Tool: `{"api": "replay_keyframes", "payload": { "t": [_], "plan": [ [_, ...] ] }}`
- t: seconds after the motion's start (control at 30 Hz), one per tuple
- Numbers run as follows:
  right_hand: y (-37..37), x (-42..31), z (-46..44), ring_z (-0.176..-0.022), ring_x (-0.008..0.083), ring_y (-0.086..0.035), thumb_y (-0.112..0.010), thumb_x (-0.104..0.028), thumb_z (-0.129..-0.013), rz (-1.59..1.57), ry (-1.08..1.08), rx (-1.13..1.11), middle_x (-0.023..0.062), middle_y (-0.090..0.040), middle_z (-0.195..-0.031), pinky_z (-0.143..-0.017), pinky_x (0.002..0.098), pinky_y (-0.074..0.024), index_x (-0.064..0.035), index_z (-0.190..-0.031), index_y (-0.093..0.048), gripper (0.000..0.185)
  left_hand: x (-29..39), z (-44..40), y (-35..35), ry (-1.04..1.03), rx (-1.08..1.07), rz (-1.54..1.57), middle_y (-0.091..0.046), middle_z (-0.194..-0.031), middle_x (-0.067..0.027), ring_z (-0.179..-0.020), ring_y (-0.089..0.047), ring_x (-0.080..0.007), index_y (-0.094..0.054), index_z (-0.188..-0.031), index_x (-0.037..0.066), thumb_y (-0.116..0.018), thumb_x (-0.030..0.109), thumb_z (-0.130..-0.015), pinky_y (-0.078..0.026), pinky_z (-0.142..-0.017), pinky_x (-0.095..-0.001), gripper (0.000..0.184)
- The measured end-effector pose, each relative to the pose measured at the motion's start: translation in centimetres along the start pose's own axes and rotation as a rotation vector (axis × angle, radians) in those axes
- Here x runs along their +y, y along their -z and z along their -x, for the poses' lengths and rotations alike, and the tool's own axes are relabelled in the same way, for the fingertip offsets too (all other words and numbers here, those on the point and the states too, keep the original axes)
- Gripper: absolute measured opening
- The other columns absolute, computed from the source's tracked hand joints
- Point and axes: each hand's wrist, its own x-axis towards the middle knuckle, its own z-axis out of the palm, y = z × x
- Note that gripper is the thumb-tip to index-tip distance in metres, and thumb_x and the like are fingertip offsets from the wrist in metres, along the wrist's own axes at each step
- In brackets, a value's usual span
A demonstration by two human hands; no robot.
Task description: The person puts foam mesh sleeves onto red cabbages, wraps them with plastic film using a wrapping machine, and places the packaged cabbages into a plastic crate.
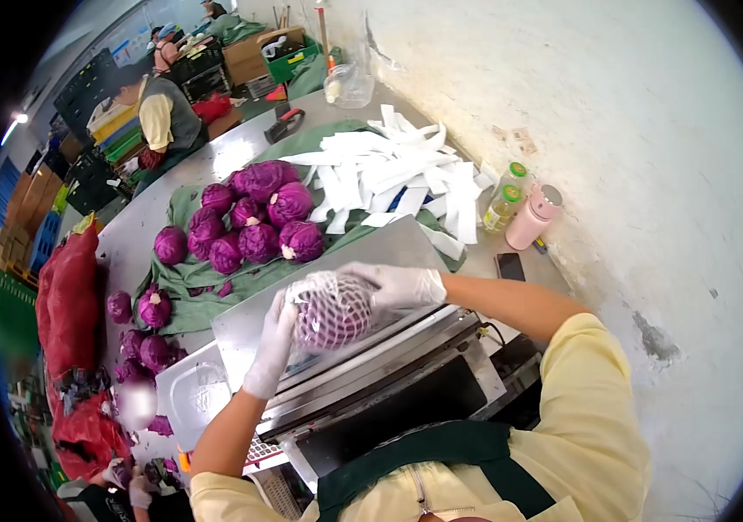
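Observation:
A purple cabbage (334, 317) in a white foam net and clear film sits between my two gloved hands above the metal plate of a wrapping machine (410, 248). My left hand (277, 344) is curved against its left side. Over its upper right side lies my right hand (393, 285), fingers bent onto the film. Behind the plate, several bare purple cabbages (258, 244) rest on a green cloth (182, 300). White foam nets (389, 170) are heaped at the back right of the cloth.
A pink bottle (532, 222), green-capped bottles (503, 204) and a phone (510, 267) stand or lie by the wall. Red mesh sacks (71, 300) are at the left. A co-worker (163, 117) is across the table; another person's gloved hands (136, 487) show at lower left.

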Motion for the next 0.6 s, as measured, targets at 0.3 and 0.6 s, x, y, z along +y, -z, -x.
{"api": "replay_keyframes", "payload": {
  "t": [0.3, 0.6],
  "plan": [
    [-11.1, 8.3, 16.6, -0.104, 0.0190, -0.061, -0.052, -0.004, -0.088, -0.952, -0.393, -0.379, 0.0105, -0.063, -0.113, -0.092, 0.0300, -0.0495, -0.0023, -0.109, -0.061, 0.023, -1.4, 11.1, -11.2, 0.928, -0.087, 0.517, -0.053, -0.133, -0.0100, -0.120, -0.053, -0.0259, -0.043, -0.139, 0.013, -0.013, 0.064, -0.096, -0.047, -0.098, -0.0417, 0.073],
    [-14.0, 5.4, 22.6, -0.113, 0.0249, -0.057, -0.042, -0.029, -0.097, -1.180, -0.731, 0.028, 0.0121, -0.058, -0.124, -0.102, 0.0337, -0.0413, -0.0021, -0.133, -0.044, 0.046, -6.1, 21.7, -12.1, 0.609, -0.044, 0.112, -0.057, -0.127, -0.0103, -0.117, -0.054, -0.0233, -0.044, -0.138, 0.006, -0.051, 0.029, -0.097, -0.040, -0.101, -0.0337, 0.047]
  ]
}}
